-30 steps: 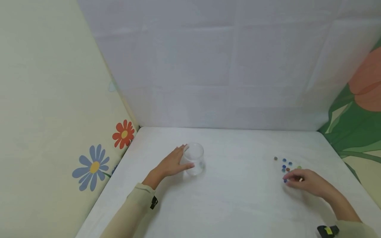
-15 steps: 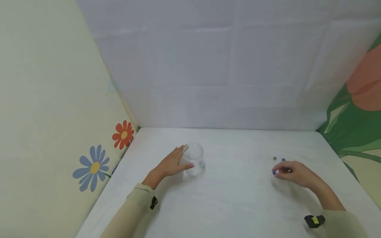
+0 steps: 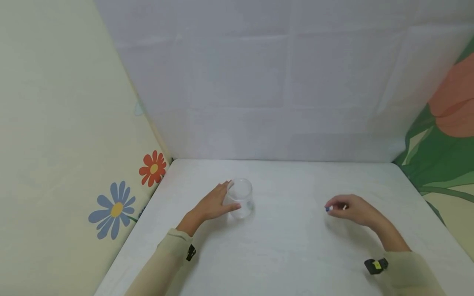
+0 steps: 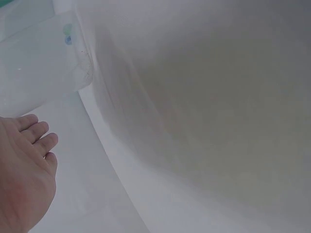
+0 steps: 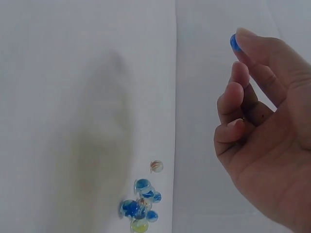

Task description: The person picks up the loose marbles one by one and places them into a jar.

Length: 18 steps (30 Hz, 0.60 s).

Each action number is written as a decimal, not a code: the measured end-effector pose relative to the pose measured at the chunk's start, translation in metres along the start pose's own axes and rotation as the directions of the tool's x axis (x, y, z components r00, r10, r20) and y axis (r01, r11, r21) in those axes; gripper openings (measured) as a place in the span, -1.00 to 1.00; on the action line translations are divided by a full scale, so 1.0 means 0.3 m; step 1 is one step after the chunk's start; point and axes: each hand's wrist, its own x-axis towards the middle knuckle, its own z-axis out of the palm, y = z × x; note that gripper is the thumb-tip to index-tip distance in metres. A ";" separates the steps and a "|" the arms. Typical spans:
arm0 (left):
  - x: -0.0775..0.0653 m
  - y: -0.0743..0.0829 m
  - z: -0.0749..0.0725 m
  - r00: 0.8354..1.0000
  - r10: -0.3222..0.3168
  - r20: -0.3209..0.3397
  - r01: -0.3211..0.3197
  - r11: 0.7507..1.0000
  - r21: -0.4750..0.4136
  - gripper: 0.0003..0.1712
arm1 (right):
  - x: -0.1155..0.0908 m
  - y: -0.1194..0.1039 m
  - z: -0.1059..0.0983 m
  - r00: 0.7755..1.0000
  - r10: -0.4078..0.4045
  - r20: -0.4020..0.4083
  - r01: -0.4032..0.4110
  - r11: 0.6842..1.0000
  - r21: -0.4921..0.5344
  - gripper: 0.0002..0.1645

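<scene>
Fingertips of the right hand [image 3: 353,209] pinch a blue marble [image 3: 327,209] over the right half of the desk [image 3: 289,250]; the left hand [image 3: 212,204], thumb and fingers spread, cups a clear jar [image 3: 244,198] left of centre, toward the back edge.

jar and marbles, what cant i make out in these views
- Loose marbles: hidden behind the right hand in the head view; overlapping in the right wrist view, count uncertain.
- Held marble: partly covered by that hand, right wrist view.
- Jar: cut by the left edge, left wrist view; its green and blue spots are too blurred to identify.
</scene>
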 end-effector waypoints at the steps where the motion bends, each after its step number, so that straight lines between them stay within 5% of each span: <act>1: 0.001 0.001 0.000 1.000 0.000 0.001 0.000 1.000 0.001 0.13 | 0.007 -0.004 0.002 1.000 0.000 0.001 0.000 1.000 0.001 -0.70; 18: 0.021 0.002 0.017 1.000 -0.019 -0.004 0.019 1.000 0.002 0.18 | 0.175 -0.039 0.034 0.992 -0.119 0.044 0.118 0.993 0.027 -0.74</act>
